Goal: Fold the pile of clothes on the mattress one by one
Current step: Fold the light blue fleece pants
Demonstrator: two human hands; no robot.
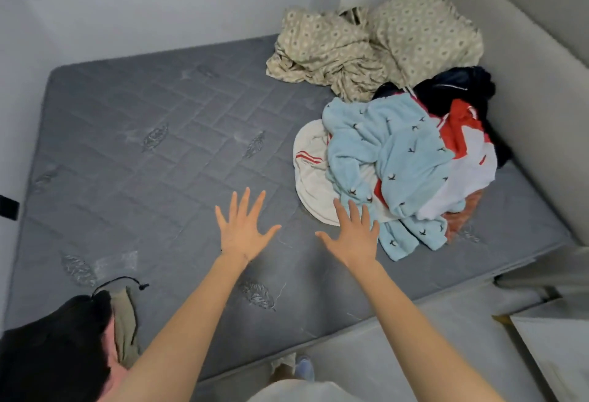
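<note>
A pile of clothes lies on the right side of the grey quilted mattress. On top is a light blue fleece garment with small dark marks. Under it are a white garment with red stripes, a red and white piece and dark clothing. My left hand is stretched out flat over the bare mattress, fingers spread, holding nothing. My right hand is also flat with spread fingers, its fingertips at the near edge of the pile, over the white garment.
A crumpled beige patterned sheet and a matching pillow lie at the far right corner. Black and khaki clothing sits at the mattress's near left corner. White walls close in the far and right sides.
</note>
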